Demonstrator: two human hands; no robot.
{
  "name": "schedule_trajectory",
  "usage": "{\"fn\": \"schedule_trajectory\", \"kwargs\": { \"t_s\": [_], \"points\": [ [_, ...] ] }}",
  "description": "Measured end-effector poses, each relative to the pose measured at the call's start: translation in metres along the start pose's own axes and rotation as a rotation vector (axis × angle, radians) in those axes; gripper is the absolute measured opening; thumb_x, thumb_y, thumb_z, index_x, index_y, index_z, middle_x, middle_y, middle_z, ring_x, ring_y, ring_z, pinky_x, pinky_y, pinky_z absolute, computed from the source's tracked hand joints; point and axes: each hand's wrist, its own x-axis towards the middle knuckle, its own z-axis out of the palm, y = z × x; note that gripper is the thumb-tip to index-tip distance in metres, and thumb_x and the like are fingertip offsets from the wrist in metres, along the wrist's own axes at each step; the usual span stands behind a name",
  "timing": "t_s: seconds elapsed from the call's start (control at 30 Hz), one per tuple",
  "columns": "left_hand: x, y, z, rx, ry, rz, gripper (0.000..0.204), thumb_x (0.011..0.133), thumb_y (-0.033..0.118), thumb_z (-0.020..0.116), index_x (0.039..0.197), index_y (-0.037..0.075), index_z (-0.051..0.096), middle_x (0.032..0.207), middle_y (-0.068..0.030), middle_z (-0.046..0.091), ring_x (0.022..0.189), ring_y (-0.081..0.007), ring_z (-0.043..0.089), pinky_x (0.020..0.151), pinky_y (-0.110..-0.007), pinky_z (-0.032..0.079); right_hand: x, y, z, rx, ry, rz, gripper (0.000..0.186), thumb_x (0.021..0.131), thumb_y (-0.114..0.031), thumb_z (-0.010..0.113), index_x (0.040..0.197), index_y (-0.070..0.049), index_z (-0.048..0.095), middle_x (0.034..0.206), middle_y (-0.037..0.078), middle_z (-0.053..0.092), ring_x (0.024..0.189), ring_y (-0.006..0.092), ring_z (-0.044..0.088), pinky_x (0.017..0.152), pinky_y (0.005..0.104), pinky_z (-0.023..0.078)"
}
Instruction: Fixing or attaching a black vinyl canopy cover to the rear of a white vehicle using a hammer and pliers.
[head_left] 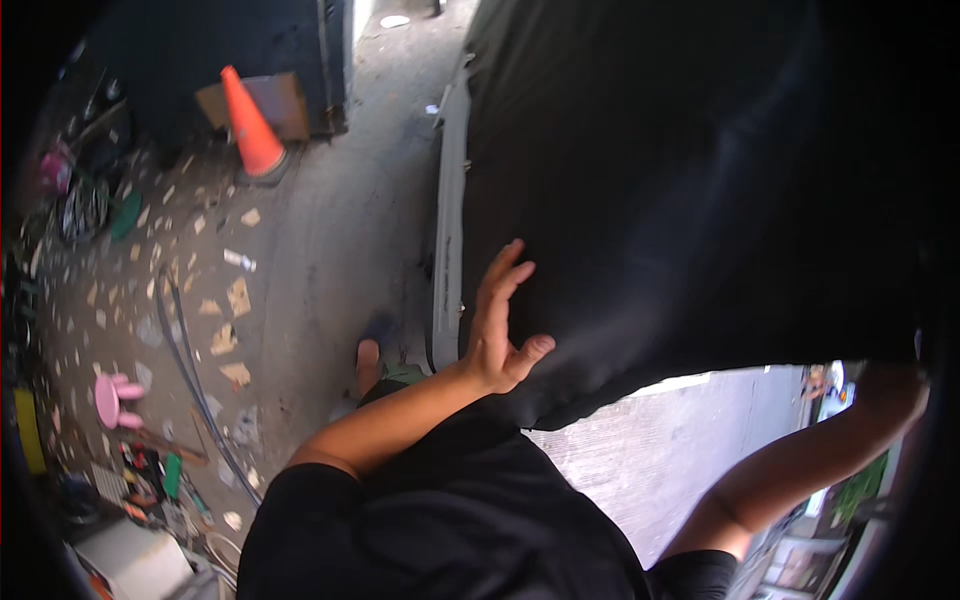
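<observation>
A large black fabric sheet spreads over the upper right, its lower edge hanging loose in a curve. Along its left side runs a grey rigid edge with small fastener-like bits. My left hand is at the sheet's near left corner, fingers stretched and thumb apart, holding nothing; whether it touches the fabric is unclear. Far to the right, my right hand is raised at the sheet's lower right edge. Its fingers are lost in the dark there, so a grip does not show.
An orange traffic cone leans near cardboard at the upper left. Dark hose, a pink stool and scattered tools lie on the left floor. A pale ribbed surface shows below the sheet.
</observation>
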Motion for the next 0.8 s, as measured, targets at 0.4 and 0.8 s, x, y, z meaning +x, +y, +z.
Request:
{"fn": "schedule_trajectory", "kwargs": {
  "t_s": [0.4, 0.8],
  "points": [
    [-0.091, -0.046, -0.011, -0.078, 0.083, -1.089, 0.097, 0.103, 0.064, 0.042, 0.158, -0.011, 0.013, 0.165, -0.0308, 0.019, 0.155, -0.0417, 0.018, 0.126, -0.04, 0.018, -0.044, 0.052, -0.002, -0.555, 0.571, 0.438, 0.06, 0.093, -0.048, 0.073, 0.124, 0.003, 0.066, 0.125, 0.015, 0.069, 0.105, 0.0269, 0.067, 0.092, 0.0416, 0.052],
    [-0.08, -0.045, -0.022, -0.287, 0.261, -0.943, 0.05, 0.112, 0.029, 0.043, 0.151, -0.001, 0.044, 0.149, -0.0214, 0.052, 0.14, -0.0266, 0.047, 0.118, -0.035, 0.033, -0.055, 0.07, -0.024, -0.306, 0.543, 0.549, 0.049, 0.097, -0.049, 0.069, 0.097, 0.0, 0.068, 0.089, 0.011, 0.066, 0.081, 0.0192, 0.062, 0.074, 0.038, 0.05]
  ]
}}
